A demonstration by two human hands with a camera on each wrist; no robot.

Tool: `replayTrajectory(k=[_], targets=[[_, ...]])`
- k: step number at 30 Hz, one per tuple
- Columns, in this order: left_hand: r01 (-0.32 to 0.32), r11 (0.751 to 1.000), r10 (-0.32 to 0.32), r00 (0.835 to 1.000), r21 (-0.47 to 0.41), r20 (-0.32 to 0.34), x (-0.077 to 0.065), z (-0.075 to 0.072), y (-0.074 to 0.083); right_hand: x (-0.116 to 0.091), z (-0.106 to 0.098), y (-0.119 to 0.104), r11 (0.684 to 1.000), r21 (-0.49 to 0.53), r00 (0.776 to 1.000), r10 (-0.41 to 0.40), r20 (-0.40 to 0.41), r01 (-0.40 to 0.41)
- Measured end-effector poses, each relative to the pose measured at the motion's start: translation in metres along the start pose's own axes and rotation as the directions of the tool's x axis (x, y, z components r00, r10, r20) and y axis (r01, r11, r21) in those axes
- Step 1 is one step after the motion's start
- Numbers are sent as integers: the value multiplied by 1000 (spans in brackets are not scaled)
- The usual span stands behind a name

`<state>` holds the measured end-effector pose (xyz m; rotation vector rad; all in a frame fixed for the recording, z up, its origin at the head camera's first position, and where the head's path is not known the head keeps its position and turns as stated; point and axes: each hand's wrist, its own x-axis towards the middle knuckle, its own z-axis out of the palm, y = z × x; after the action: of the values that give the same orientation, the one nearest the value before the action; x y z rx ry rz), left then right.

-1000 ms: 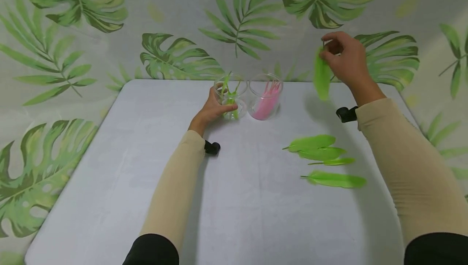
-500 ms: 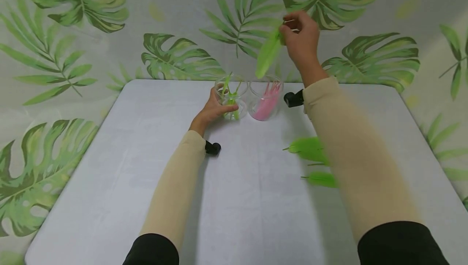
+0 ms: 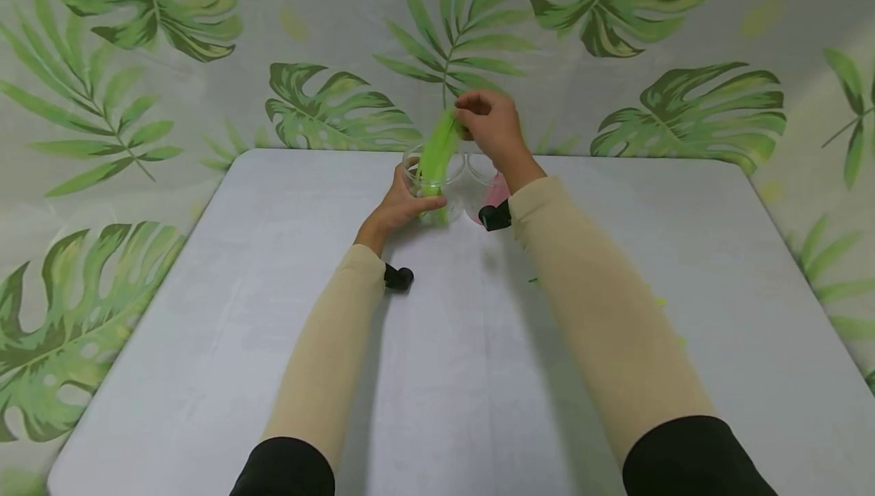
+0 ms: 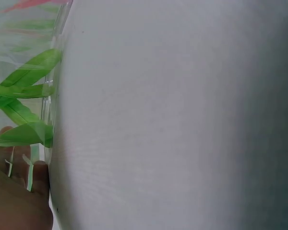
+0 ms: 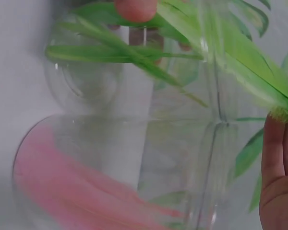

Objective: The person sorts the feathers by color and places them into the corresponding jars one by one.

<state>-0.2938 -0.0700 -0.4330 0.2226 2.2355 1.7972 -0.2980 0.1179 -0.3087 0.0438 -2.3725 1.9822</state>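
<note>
My right hand (image 3: 492, 124) pinches a green feather (image 3: 439, 148) near its quill end, above the left clear jar (image 3: 453, 207). The feather hangs tilted, its lower part inside the jar's mouth. With fingers and thumb around its side, my left hand (image 3: 399, 206) holds that same jar on the table. Several green feathers (image 4: 26, 103) stand crossed inside it, as the left wrist view shows. Beside it, touching or nearly so, is a second clear jar (image 5: 120, 132) with pink feathers (image 5: 86, 182); in the head view the right wrist partly covers it.
Loose green feathers lie on the white table (image 3: 287, 200) to the right; the right forearm (image 3: 601, 291) hides nearly all of them, leaving small tips (image 3: 660, 301). A leaf-printed cloth (image 3: 342, 17) hangs behind the table's far edge. Both wrists wear black cameras (image 3: 495, 215).
My right hand has carried the green feather leftward from the right side, then down into the left jar's mouth. The right forearm now covers the loose feathers. My left hand stays on the jar.
</note>
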Motion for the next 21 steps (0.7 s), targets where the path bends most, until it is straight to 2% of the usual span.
replayTrajectory(k=[13, 21], targets=[[4, 1000, -4, 1000, -8, -1, -2, 1, 1, -3, -2, 14, 999, -44, 996, 35, 82, -32], [10, 1000, -10, 1000, -15, 9, -3, 0, 2, -4, -1, 15, 992, -129, 991, 29, 128, -13]])
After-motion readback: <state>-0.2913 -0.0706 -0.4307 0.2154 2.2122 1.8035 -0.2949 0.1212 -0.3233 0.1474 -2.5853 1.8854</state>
